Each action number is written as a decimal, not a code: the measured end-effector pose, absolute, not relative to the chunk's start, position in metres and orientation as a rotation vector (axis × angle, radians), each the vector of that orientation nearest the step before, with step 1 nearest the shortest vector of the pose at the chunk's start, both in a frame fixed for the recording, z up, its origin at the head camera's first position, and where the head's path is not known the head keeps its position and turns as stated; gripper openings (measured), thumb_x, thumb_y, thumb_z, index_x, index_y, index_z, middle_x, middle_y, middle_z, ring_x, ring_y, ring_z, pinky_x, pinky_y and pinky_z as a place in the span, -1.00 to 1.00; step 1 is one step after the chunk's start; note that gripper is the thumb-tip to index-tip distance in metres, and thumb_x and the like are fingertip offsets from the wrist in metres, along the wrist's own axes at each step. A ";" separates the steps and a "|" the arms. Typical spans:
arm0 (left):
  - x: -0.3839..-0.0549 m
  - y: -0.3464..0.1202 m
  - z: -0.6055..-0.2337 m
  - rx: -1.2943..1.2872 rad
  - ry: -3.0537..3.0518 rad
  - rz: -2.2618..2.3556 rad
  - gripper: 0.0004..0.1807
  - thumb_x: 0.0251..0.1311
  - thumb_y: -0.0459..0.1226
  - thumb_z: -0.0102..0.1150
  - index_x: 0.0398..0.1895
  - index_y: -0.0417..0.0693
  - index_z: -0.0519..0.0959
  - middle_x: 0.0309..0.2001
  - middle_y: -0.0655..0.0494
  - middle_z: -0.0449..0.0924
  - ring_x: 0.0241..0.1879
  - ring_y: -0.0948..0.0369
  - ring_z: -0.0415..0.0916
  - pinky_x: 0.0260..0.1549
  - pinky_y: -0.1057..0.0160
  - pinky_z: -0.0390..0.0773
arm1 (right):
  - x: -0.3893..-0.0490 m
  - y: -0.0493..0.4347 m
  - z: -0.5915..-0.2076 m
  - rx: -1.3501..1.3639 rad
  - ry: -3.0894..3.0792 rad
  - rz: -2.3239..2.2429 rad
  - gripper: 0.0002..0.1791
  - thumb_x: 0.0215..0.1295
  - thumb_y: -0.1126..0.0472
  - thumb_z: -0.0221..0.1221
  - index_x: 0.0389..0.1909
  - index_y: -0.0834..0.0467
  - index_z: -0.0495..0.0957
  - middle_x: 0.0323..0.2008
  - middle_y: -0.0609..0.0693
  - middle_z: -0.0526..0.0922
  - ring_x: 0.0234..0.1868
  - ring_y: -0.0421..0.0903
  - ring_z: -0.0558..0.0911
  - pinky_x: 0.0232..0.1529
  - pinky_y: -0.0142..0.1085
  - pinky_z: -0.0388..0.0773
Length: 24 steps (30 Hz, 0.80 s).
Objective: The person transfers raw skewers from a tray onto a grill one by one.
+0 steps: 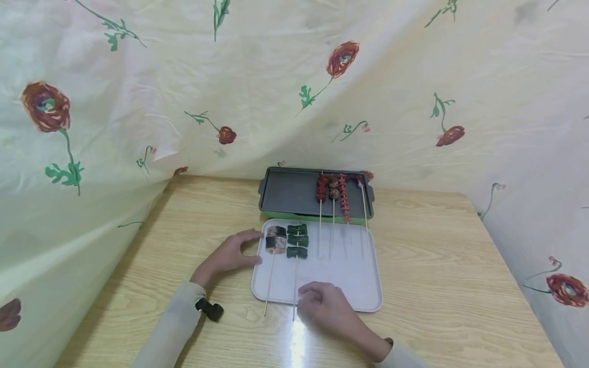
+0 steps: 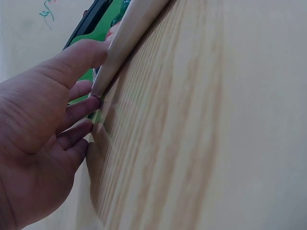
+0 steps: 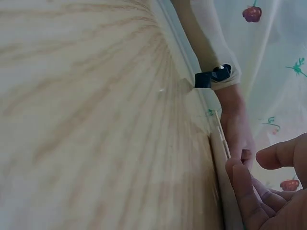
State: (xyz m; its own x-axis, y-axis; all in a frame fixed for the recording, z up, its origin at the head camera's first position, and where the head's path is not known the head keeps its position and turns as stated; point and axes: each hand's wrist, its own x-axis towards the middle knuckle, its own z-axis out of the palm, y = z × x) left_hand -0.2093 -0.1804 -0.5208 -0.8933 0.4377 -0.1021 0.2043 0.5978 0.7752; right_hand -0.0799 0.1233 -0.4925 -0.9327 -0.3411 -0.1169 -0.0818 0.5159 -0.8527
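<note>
A white tray [image 1: 340, 286] lies on the table, bearing a fish skewer [image 1: 276, 241] on its left and a green pepper skewer [image 1: 297, 240] beside it. Both sticks reach past the tray's front edge. My left hand [image 1: 233, 251] touches the tray's left edge with thumb and fingers spread; the left wrist view shows the fingertips [image 2: 96, 101] at the rim. Close to the pepper skewer's stick is my right hand [image 1: 327, 307], above the tray's front edge. In the right wrist view its thumb [image 3: 274, 157] stands apart from the bent fingers [image 3: 242, 184].
Behind the tray stands a green-sided grill with a dark plate [image 1: 290, 191]. Several skewers lie on its right half, among them a red meat skewer [image 1: 321, 188], their sticks reaching over the tray. A flowered cloth [image 1: 276, 87] hangs behind the wooden table [image 1: 423, 266].
</note>
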 end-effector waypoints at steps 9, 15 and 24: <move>-0.210 -0.181 -0.521 0.548 2.545 1.179 -0.19 0.14 -0.02 0.50 0.47 0.10 0.42 0.55 -0.04 0.23 0.56 -0.03 0.10 0.52 -0.09 0.15 | -0.077 0.119 -0.496 -0.305 2.291 -1.457 -0.51 0.32 0.14 0.30 0.14 0.38 0.57 -0.52 -0.10 0.75 -0.53 -0.12 0.71 -0.37 -0.35 0.66; -0.210 -0.181 -0.522 0.547 2.540 1.196 -0.20 0.14 -0.02 0.50 0.47 0.11 0.43 0.55 -0.02 0.24 0.56 -0.03 0.10 0.53 -0.09 0.15 | -0.076 0.115 -0.499 -0.227 2.145 -1.591 -0.49 0.33 0.23 0.28 0.17 0.50 0.49 -0.49 0.05 0.76 -0.55 -0.06 0.72 -0.50 -0.25 0.74; -0.208 -0.181 -0.521 0.534 2.538 1.212 -0.20 0.14 -0.02 0.50 0.46 0.10 0.43 0.55 -0.03 0.23 0.56 -0.04 0.11 0.52 -0.10 0.16 | -0.079 0.113 -0.505 -0.205 2.080 -1.653 -0.50 0.34 0.25 0.28 0.14 0.53 0.49 -0.43 0.10 0.77 -0.59 -0.04 0.71 -0.56 -0.17 0.74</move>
